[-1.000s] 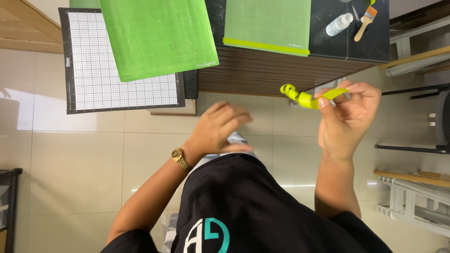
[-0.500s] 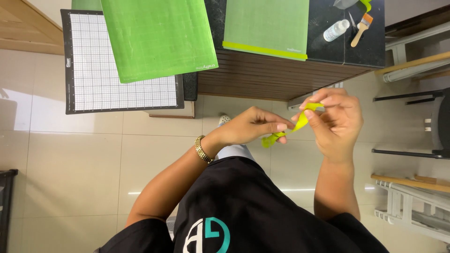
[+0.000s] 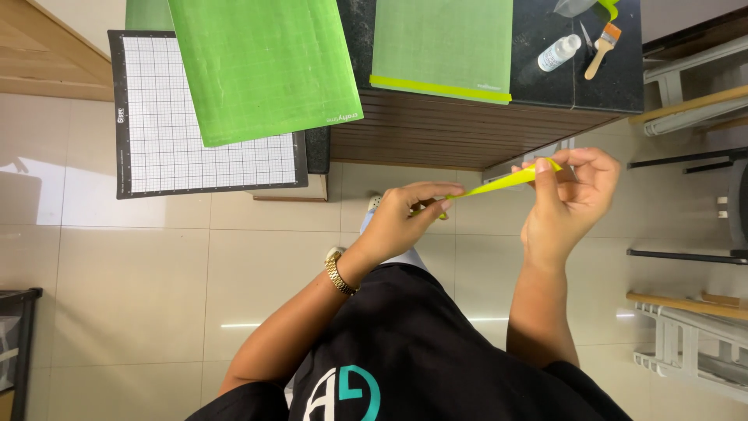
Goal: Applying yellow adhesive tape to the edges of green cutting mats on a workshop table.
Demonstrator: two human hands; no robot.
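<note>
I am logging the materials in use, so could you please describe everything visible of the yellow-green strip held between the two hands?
The yellow-green strip is thin, flat and narrow, like tape or vinyl, in a bright lime colour. It is stretched fairly taut in the air above the tiled floor, in front of the dark counter, rising from left to right. The left hand pinches its lower end and the right hand pinches its upper end with fingertips. Nothing else touches it.

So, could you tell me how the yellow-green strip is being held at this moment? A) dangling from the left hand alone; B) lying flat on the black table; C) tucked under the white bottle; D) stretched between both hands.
D: the yellow-green strip runs taut from the left hand to the right hand, each pinching one end, above the floor and clear of the table.
</note>
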